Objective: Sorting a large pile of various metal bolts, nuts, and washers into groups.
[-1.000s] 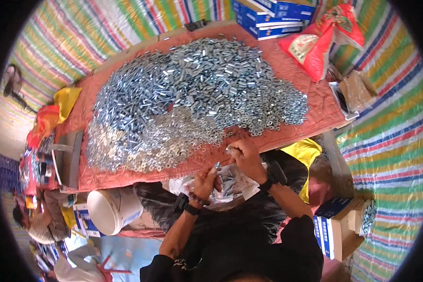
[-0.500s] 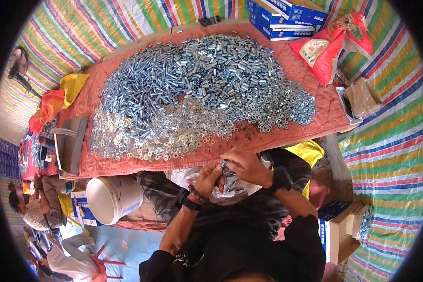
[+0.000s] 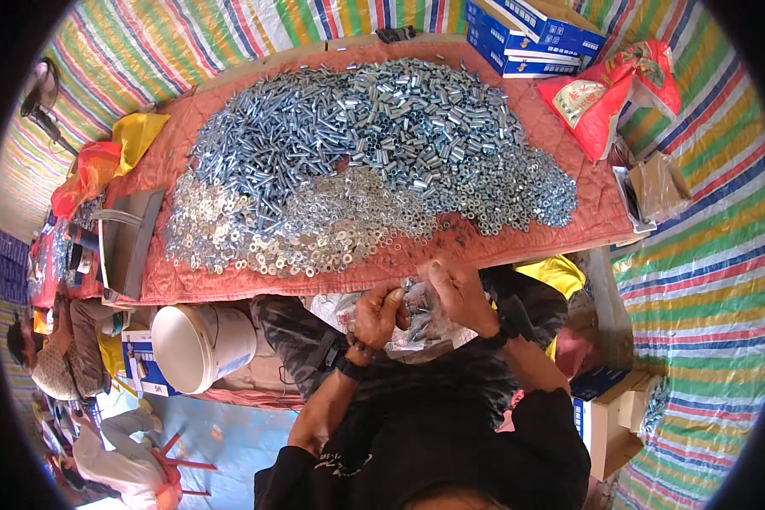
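Observation:
My left hand (image 3: 376, 316) is closed, thumb pressed to the fingers, over my lap; whatever it may hold is too small to make out. To its right, my right hand (image 3: 461, 297) hovers near the table edge, its fingertips smeared and partly hidden. Below and between them lies a clear plastic bag (image 3: 422, 327) with metal parts in it. Ahead on the red quilted cover (image 3: 518, 255) spread metal bolts (image 3: 268, 136), short metal sleeves (image 3: 416, 110), small nuts (image 3: 531, 191), flat washers (image 3: 293, 255) and thin rings (image 3: 340, 204).
Left of my legs is a white bucket (image 3: 183, 348), with a grey metal tray (image 3: 134, 246) above it. Blue boxes (image 3: 531, 64) and a red sack (image 3: 582, 110) stand at the far right. An open carton (image 3: 612, 425) is at lower right. Other people (image 3: 59, 365) sit at far left.
My hands have moved apart; the small metal piece that was between their fingertips no longer shows there. The view has shifted slightly.

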